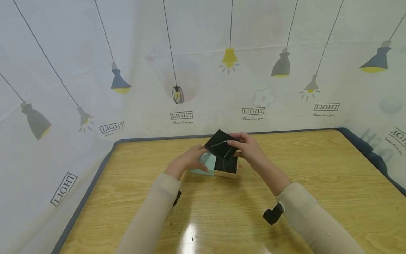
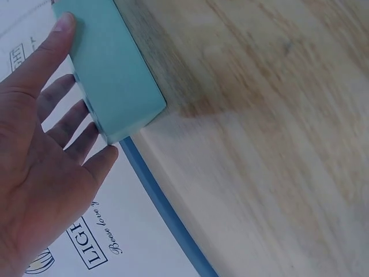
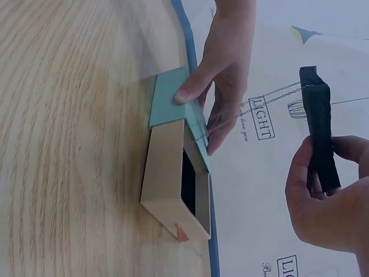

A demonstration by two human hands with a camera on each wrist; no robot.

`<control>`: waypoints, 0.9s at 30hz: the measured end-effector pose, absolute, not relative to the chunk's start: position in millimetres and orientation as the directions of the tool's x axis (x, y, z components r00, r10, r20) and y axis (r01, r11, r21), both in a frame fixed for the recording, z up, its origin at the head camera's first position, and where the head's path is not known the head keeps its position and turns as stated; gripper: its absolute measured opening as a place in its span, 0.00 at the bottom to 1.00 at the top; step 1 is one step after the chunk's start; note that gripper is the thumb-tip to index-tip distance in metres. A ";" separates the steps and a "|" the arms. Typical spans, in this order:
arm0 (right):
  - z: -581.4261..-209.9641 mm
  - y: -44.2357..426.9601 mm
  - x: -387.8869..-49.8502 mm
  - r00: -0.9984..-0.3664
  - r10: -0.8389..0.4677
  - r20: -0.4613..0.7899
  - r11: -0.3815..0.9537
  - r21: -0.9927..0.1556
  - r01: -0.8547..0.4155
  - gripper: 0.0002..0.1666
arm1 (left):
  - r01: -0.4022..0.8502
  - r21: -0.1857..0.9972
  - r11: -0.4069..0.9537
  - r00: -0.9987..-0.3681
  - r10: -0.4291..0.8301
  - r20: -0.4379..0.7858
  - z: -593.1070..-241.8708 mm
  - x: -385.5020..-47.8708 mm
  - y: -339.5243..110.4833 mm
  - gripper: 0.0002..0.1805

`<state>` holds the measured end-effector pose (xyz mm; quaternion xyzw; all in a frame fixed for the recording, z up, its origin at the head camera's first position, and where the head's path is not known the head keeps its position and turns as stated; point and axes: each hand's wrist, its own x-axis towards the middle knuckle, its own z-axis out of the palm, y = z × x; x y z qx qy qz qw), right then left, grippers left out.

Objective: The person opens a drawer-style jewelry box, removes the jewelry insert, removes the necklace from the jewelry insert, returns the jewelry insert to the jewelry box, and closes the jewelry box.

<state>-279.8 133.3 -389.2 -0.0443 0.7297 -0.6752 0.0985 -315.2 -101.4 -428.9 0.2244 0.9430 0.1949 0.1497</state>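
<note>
Box (image 1: 208, 163) lies on the tabletop (image 1: 133, 187), between 5 and 6 o'clock from the middle of the head view. Its pale drawer (image 3: 164, 173) juts from the mint-green sleeve (image 2: 115, 69) towards 3 o'clock, showing a black inside, with a small red tab (image 3: 182, 233) at the outer end. At the sleeve's 9 o'clock side, the left hand (image 1: 188, 159) grips it, thumb on the near face and fingers along the far side. At 2 o'clock from the box, the right hand (image 1: 250, 147) pinches a thin black pad (image 1: 220, 151) by its edge, held tilted above the drawer, at its 12 o'clock. Silver chain (image 1: 219, 143) crosses the pad; the right wrist view shows its strands slanting from the pad to the drawer. Behind, towards 12 o'clock, hangs a white cloth (image 1: 209, 88) printed with lamps and "LIGHT". Dark specks (image 1: 192, 239) dot the tabletop near 6 o'clock.
</note>
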 end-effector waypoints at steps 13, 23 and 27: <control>-372.7 118.7 -261.3 -0.972 -0.219 -0.086 -0.082 -0.991 0.106 0.27 | 0.482 0.454 0.750 -0.838 0.545 -0.010 -427.0 -303.7 -115.6 0.38; -365.6 114.6 -254.0 -0.965 -0.256 -0.046 -0.173 -0.981 0.093 0.27 | 0.404 0.496 0.768 -0.880 0.474 -0.016 -393.0 -265.5 -126.6 0.15; -363.9 112.3 -251.4 -0.968 -0.249 -0.044 -0.203 -0.974 0.097 0.25 | 0.430 0.521 0.737 -0.851 0.524 -0.040 -386.5 -252.2 -126.0 0.09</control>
